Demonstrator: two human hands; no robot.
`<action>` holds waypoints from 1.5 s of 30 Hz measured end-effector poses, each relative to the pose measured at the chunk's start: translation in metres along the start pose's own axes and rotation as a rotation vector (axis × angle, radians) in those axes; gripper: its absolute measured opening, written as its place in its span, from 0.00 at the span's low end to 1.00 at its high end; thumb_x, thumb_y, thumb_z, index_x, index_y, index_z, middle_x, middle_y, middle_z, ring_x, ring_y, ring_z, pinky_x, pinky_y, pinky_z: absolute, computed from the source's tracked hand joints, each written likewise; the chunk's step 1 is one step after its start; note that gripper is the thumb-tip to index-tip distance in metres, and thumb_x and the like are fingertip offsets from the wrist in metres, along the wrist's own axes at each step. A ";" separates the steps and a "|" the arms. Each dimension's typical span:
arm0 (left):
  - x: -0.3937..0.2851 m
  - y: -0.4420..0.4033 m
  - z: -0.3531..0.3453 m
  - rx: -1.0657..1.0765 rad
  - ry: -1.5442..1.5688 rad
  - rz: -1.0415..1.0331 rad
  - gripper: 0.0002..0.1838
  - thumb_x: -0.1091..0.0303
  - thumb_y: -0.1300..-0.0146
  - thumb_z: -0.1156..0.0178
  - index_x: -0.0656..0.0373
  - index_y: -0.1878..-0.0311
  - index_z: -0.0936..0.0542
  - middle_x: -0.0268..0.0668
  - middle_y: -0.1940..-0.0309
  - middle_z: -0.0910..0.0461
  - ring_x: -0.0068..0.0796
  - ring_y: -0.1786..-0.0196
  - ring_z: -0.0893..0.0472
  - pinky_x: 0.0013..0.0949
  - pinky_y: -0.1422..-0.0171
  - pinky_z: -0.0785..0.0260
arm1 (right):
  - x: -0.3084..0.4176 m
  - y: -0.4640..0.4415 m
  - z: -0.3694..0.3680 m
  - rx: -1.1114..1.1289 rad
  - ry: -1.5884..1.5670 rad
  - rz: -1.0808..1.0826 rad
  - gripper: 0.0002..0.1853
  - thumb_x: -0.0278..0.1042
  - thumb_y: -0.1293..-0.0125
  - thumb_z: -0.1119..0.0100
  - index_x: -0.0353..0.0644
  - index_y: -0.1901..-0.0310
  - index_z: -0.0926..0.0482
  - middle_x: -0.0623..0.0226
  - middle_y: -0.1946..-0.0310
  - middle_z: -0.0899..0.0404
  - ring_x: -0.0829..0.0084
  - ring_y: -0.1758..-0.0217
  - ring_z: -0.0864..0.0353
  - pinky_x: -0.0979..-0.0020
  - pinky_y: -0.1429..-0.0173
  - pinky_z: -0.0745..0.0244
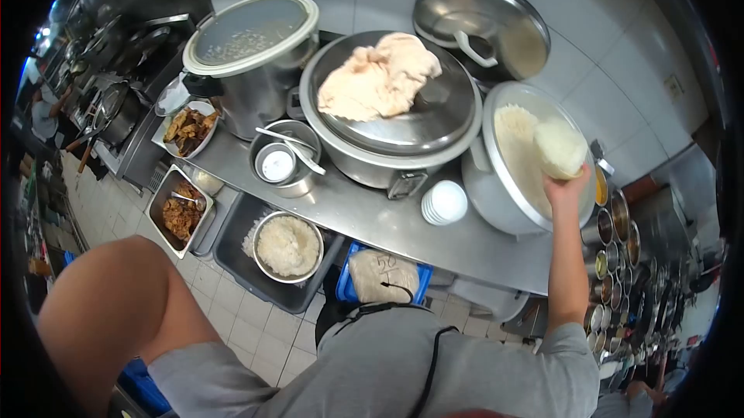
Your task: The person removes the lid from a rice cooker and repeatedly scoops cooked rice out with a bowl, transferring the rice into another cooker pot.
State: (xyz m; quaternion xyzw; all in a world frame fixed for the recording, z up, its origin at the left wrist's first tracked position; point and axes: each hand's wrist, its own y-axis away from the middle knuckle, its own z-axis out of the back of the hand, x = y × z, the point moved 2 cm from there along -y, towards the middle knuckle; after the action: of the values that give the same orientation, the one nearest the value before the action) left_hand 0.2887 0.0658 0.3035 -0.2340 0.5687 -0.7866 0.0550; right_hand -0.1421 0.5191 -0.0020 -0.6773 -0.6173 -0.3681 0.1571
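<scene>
At the right, my right hand (570, 184) holds a bowl filled with white rice (559, 145), its fingers closed round the lower side. The bowl is over the opening of a large metal pot (484, 199), where more white rice (514, 120) shows inside. To the left of that pot stands a stack of white bowls (445, 202). A crumpled pale cloth (380, 81) lies on the lid of a big cooker (449, 120) in the middle. My left arm is bent at the left edge, and its hand is out of view.
On the steel counter (372, 220) are a lidded cooker (260, 96), metal bowls with utensils (288, 156) and a dish of fried food (188, 130). Below are a tray of brown food (182, 216), a rice bowl (288, 247) and a bag (384, 275). People work farther off.
</scene>
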 end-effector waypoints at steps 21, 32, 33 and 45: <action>-0.056 0.483 0.030 -0.320 -0.418 1.984 0.14 0.67 0.18 0.46 0.65 0.41 0.19 0.43 0.55 0.13 0.32 0.53 0.13 0.37 0.43 0.23 | -0.257 0.160 -0.521 0.761 -0.029 -0.251 0.33 0.53 0.25 0.48 0.43 0.25 0.29 0.54 0.25 0.28 0.51 0.23 0.27 0.42 0.17 0.35; -0.076 0.471 -0.021 0.181 -0.148 1.729 0.14 0.69 0.26 0.35 0.67 0.43 0.21 0.51 0.53 0.15 0.47 0.56 0.13 0.45 0.48 0.21 | -0.362 0.141 -0.565 0.714 1.168 0.711 0.44 0.71 0.45 0.29 0.31 0.48 0.21 0.43 0.53 0.12 0.49 0.48 0.10 0.54 0.44 0.16; -0.075 0.471 -0.024 0.201 -0.145 1.739 0.13 0.69 0.26 0.35 0.66 0.44 0.20 0.51 0.53 0.15 0.47 0.56 0.13 0.45 0.48 0.21 | -0.348 0.143 -0.559 0.705 1.172 0.712 0.44 0.71 0.45 0.29 0.31 0.48 0.21 0.43 0.53 0.12 0.49 0.48 0.10 0.54 0.44 0.16; -0.029 0.393 -0.180 0.412 0.180 1.372 0.09 0.70 0.27 0.35 0.66 0.50 0.16 0.51 0.56 0.13 0.53 0.54 0.13 0.45 0.46 0.22 | -0.050 0.159 -0.352 0.724 0.898 0.600 0.26 0.55 0.30 0.29 0.38 0.52 0.25 0.55 0.56 0.16 0.64 0.55 0.12 0.68 0.52 0.13</action>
State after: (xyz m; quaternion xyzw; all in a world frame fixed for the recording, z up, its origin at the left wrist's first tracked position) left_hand 0.1664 0.0960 -0.1108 0.2569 0.4301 -0.6822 0.5325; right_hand -0.0964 0.2187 0.2412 -0.5047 -0.3604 -0.3243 0.7143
